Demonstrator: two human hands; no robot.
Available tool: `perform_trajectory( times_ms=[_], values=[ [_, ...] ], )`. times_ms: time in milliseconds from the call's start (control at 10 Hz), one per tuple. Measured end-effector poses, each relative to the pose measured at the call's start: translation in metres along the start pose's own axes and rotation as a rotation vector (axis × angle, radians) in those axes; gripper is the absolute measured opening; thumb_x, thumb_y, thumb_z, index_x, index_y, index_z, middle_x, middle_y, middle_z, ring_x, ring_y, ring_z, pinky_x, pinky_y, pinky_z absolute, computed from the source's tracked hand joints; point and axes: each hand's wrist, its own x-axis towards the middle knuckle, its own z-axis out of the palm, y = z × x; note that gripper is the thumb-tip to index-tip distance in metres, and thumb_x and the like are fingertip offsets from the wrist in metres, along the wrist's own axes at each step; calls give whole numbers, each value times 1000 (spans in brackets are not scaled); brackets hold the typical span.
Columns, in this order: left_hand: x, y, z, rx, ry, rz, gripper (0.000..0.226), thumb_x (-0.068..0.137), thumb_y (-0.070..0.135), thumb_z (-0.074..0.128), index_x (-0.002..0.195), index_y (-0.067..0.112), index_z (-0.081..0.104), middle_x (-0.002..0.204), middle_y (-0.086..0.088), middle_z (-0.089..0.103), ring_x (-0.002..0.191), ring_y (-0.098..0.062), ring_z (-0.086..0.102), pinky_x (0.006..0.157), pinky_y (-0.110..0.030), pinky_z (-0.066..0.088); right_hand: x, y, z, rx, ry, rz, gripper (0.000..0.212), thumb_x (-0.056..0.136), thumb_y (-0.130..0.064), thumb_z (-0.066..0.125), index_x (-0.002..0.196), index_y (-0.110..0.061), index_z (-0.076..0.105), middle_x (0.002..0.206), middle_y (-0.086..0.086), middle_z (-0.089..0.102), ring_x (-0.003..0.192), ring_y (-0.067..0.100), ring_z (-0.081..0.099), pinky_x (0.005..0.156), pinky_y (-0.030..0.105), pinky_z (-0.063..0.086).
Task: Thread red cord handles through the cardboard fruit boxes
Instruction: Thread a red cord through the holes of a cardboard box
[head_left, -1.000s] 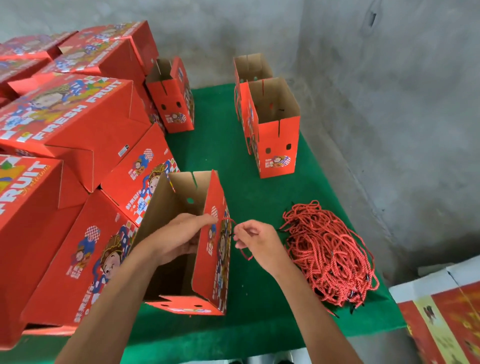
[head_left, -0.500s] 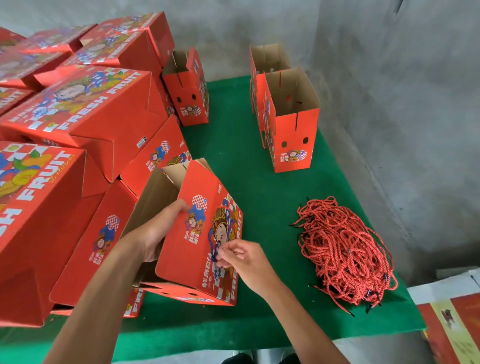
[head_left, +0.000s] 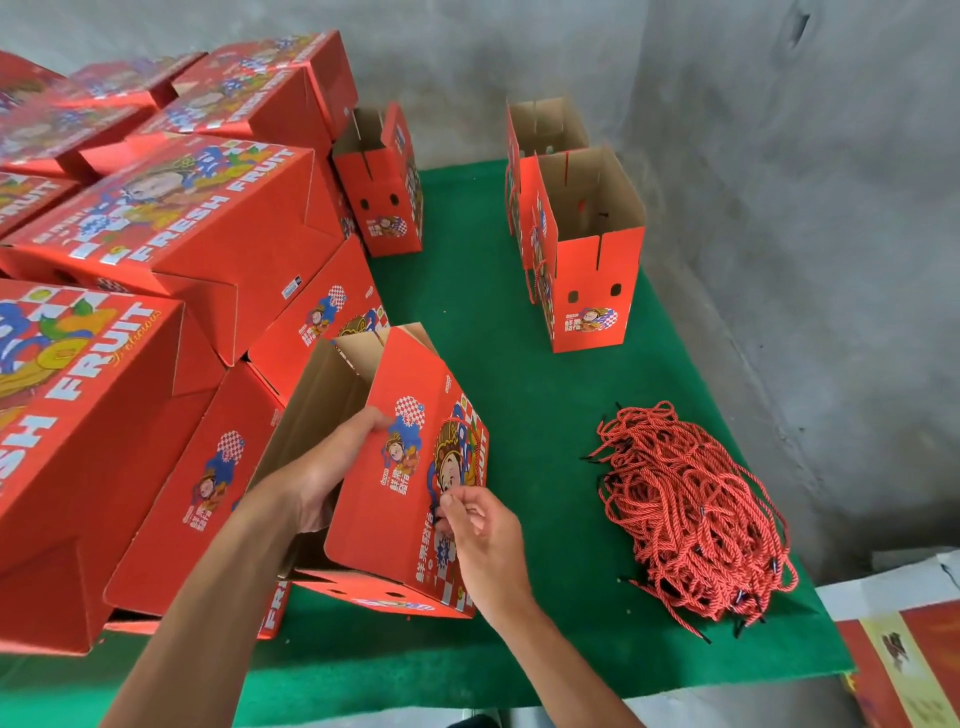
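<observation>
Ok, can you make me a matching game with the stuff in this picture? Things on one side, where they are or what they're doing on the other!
Things:
1. cord pile
2. left hand
3. right hand
4. box with two holes

Places or states:
A. stands open-topped at the far side of the green mat
B. grips the top edge of the tilted box
C. lies loose on the mat's right side
D. pinches at the tilted box's printed side

Pairs: 1-C, 2-B, 3-D, 4-A

Soft, even daylight is filling the scene, casting only faint shadows on the green felt tabletop (head_left: 519, 364). Motion blur is smearing the stacked red printed cardboard boxes (head_left: 130, 104) at upper left; wide-angle distortion is bending the edges.
</observation>
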Motion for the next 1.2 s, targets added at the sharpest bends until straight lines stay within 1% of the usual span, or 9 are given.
perform_trajectory(
  times_ms=[100,200,400,600,700,800,900,1000,1200],
  values=[
    [-6,4,6,-34,-182,-22,73,80,83,55,115,22,77,117,-10,75,107,-30,73,79,-42,63,-3,3,3,-12,8,-21,15,103,-30,64,98,-19,72,96,2,76,92,20,73,86,37,60],
    [2,-2,17,-34,-240,-83,106,73,96,41,124,8,71,124,-23,69,120,-36,65,94,-49,57,-6,7,2,-20,83,-10,14,102,-28,66,97,-18,73,95,0,78,91,20,75,85,45,61],
    [16,-17,45,670,-236,-27,43,99,35,62,129,5,63,114,-16,74,107,-36,71,99,-58,54,-12,22,-4,-195,145,-39,17,100,-28,68,90,-17,76,82,-4,76,74,10,71,69,28,53],
    [31,-26,42,675,-198,-6,38,98,35,64,126,10,62,115,-14,74,106,-34,71,94,-52,58,-10,19,-5,-206,44,13,20,103,-35,62,102,-17,70,96,-3,78,87,10,75,75,26,60],
    [37,-30,31,513,-196,-28,30,102,27,58,116,2,67,94,-10,79,82,-24,76,65,-32,62,-12,19,-3,-240,-14,54,23,105,-39,55,99,-18,63,97,-3,76,84,4,74,65,17,56],
    [32,-26,25,429,-243,-34,34,103,31,57,115,1,66,98,-14,78,79,-20,77,57,-24,57,-13,19,-3,-251,-27,85,31,108,-45,44,94,-19,54,88,-6,75,81,4,75,61,18,55],
    [21,-15,35,431,-152,47,57,99,66,40,116,19,69,97,-7,79,85,-21,77,65,-35,62,-8,20,-8,-282,42,57,48,105,-53,35,95,-10,52,87,1,75,79,14,73,67,37,58],
    [12,1,47,301,-156,106,80,74,99,24,109,40,66,102,5,79,91,-16,77,61,-29,60,-4,22,-10,-290,32,0,41,109,-51,33,98,-14,47,92,8,73,85,22,73,77,55,58],
    [26,30,70,284,-193,261,60,89,65,57,133,24,59,125,-6,71,108,-23,71,97,-51,56,5,8,-23,-314,17,-106,50,100,-71,31,120,-33,56,98,-8,72,90,9,69,79,31,53]
  ],
)
